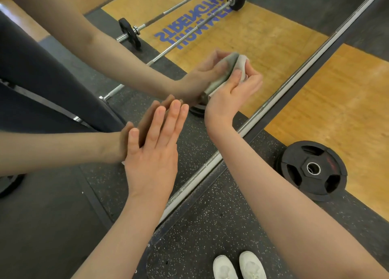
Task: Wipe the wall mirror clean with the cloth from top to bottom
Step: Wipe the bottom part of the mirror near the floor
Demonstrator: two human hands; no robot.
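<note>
Gym floor: weight plate point(312, 170) (flat) right of mirror point(210, 36).

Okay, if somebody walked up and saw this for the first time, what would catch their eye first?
Probably the two hands meeting their own reflections in the wall mirror: the left hand flat on the glass, the right hand pressing a grey cloth higher up. Next, the black weight plate on the floor by the mirror's bottom edge.
</note>
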